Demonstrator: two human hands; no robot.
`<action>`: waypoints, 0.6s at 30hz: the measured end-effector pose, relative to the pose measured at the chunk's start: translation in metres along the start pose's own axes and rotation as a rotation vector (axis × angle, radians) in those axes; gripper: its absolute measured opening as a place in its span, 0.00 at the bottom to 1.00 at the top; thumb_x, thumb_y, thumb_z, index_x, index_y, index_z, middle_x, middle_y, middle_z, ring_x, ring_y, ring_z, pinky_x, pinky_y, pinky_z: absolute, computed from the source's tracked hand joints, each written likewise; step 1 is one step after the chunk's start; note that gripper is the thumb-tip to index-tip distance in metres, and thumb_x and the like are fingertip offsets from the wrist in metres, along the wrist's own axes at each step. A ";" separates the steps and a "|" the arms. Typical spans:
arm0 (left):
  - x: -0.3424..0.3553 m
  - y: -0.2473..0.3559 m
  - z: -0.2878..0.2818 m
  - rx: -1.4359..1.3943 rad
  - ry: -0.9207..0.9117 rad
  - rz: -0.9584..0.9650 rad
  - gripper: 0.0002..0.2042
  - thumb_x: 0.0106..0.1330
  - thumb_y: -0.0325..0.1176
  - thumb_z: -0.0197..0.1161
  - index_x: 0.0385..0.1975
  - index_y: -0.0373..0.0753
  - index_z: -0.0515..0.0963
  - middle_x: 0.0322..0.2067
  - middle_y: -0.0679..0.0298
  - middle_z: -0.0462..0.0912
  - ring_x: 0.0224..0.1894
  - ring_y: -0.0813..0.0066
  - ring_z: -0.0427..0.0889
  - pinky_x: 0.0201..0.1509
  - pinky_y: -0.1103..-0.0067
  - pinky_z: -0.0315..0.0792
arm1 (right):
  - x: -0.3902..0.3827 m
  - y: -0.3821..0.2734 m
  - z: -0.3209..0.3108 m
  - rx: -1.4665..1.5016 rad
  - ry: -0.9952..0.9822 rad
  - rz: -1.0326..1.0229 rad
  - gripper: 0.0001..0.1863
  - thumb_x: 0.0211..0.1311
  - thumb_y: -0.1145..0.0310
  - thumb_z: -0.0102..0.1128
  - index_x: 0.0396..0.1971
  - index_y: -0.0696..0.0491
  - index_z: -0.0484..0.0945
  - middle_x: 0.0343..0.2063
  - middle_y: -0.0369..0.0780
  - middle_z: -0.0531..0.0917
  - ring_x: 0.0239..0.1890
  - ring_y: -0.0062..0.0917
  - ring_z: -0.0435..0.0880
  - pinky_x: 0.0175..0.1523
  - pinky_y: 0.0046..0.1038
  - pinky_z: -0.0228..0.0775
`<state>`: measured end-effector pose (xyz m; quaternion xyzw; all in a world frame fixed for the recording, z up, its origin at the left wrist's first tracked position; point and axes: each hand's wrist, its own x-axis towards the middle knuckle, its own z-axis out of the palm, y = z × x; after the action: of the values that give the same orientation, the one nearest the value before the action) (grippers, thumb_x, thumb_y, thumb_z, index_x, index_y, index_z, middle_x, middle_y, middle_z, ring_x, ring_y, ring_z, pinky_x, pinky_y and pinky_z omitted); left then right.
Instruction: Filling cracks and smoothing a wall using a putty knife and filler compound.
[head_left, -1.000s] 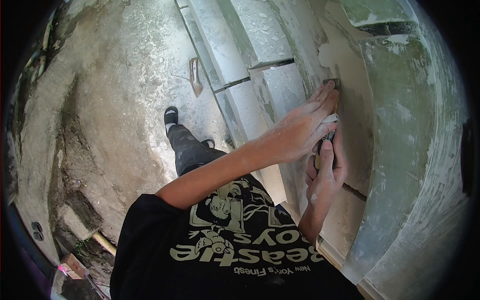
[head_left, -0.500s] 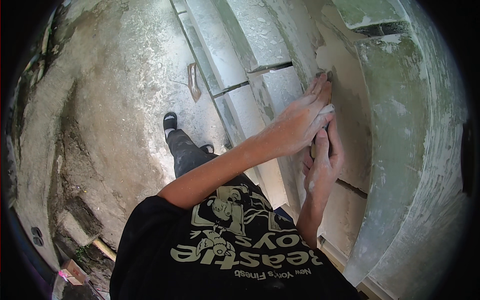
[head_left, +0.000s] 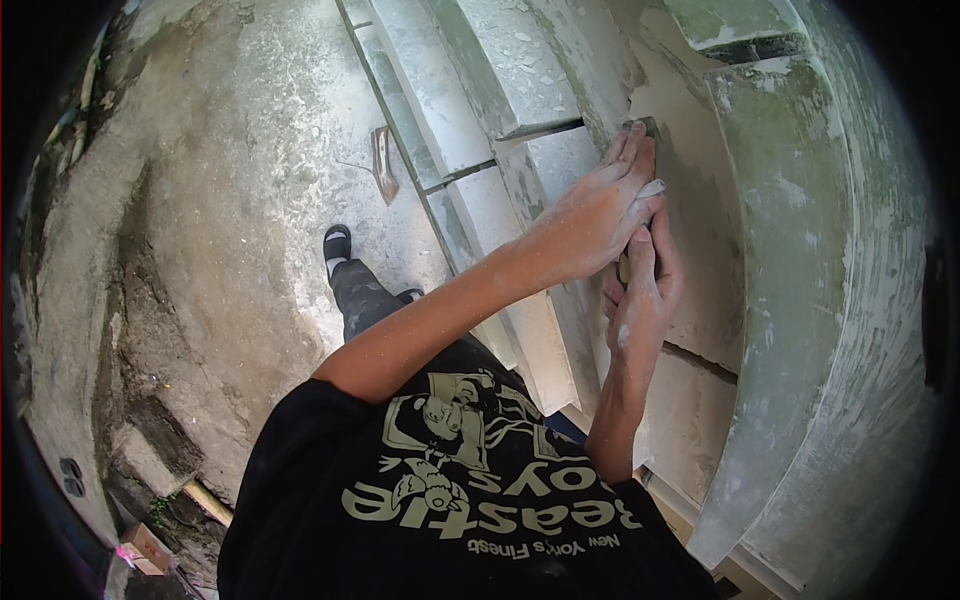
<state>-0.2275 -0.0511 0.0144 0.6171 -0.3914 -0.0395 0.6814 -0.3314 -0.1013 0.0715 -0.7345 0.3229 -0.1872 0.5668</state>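
Observation:
Both my hands are on a narrow hand tool (head_left: pixel 623 268) with a dark body and a yellowish edge. Its exact kind is mostly covered by my fingers, and a dark end (head_left: pixel 648 127) shows past my left fingertips. My left hand (head_left: pixel 612 218), dusty with white powder, lies over the front part, fingers pressed together along it. Behind it, my right hand (head_left: pixel 645 290) wraps the rear part, thumb on top. The tool rests on or just above the beige recessed face (head_left: pixel 700 230) of a large moulded piece; contact is hidden.
Stepped white and greenish blocks (head_left: pixel 440 105) run along the left of the work. A curved greenish panel (head_left: pixel 785 290) rises on the right. On the concrete floor (head_left: pixel 240 200) lies a brown strip (head_left: pixel 383 165). A cardboard box (head_left: pixel 147 548) and slippers (head_left: pixel 72 478) are at lower left.
Both hands and the tool have slid a short way forward along the beige face, away from my body. The grip looks the same.

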 end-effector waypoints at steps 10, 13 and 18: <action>0.001 -0.004 -0.010 -0.013 -0.024 0.021 0.29 0.78 0.39 0.48 0.70 0.24 0.55 0.72 0.33 0.51 0.75 0.40 0.51 0.75 0.63 0.56 | -0.003 -0.013 0.006 0.017 -0.028 0.023 0.27 0.76 0.62 0.54 0.70 0.54 0.66 0.27 0.27 0.75 0.15 0.08 0.57 0.16 0.16 0.41; 0.004 -0.004 -0.001 0.040 0.014 0.028 0.29 0.78 0.39 0.49 0.70 0.24 0.54 0.72 0.34 0.52 0.75 0.39 0.50 0.75 0.62 0.55 | -0.001 -0.016 0.006 -0.003 -0.024 0.050 0.28 0.76 0.61 0.53 0.71 0.54 0.65 0.26 0.27 0.75 0.15 0.08 0.58 0.16 0.16 0.42; 0.000 -0.004 0.003 0.021 0.025 0.037 0.30 0.77 0.37 0.50 0.71 0.25 0.53 0.72 0.34 0.51 0.75 0.38 0.50 0.76 0.63 0.55 | 0.003 -0.002 0.002 0.017 0.000 0.017 0.28 0.76 0.61 0.53 0.71 0.54 0.65 0.24 0.27 0.74 0.14 0.08 0.57 0.16 0.15 0.41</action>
<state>-0.2275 -0.0540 0.0108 0.6172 -0.3949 -0.0151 0.6803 -0.3275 -0.1019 0.0728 -0.7268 0.3274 -0.1852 0.5747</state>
